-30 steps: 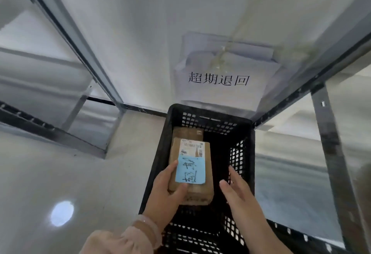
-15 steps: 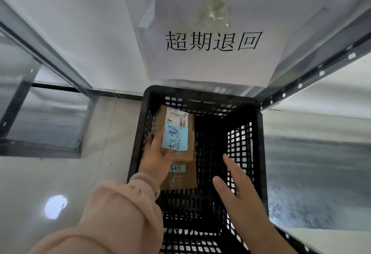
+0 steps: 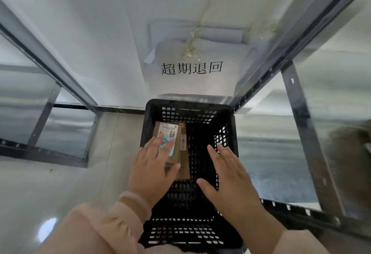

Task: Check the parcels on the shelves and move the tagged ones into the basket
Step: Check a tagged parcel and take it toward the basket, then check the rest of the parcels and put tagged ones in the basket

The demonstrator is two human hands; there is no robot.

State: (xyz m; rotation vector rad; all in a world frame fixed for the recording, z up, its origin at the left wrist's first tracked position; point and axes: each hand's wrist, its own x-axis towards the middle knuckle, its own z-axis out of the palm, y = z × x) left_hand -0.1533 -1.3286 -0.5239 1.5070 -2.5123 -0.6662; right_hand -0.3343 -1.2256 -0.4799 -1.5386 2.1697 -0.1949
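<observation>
My left grip [image 3: 152,165] lies wide and flat. Its fingers run straight across the top of the small brown cardboard parcel [image 3: 176,156] and the thumb sits by the parcel's near edge; nothing is curled round it. That parcel carries a white shipping label [image 3: 168,130] and a pale blue paper tag [image 3: 168,149]. It is inside the black perforated plastic basket [image 3: 187,104], toward the left wall, on top of a second brown cardboard parcel [image 3: 185,168]. My right grip [image 3: 230,173] is wide too, palm down over the basket's right side, holding nothing.

As I judge it, the step in hand is letting the tagged parcel settle. To do that well I should lift my fingers straight up, not drag them, so the box does not slide off the one below. The right grip can steady the basket wall if it shifts.

I cannot tell whether my fingers press the parcel or hover just above it. They cover most of the tag, so its writing is unreadable, and the lower parcel is largely hidden. The basket's near floor is too dark to read. The grey metal shelves [image 3: 301,133] on either side are blurred, and I can make out no parcels on them.
</observation>
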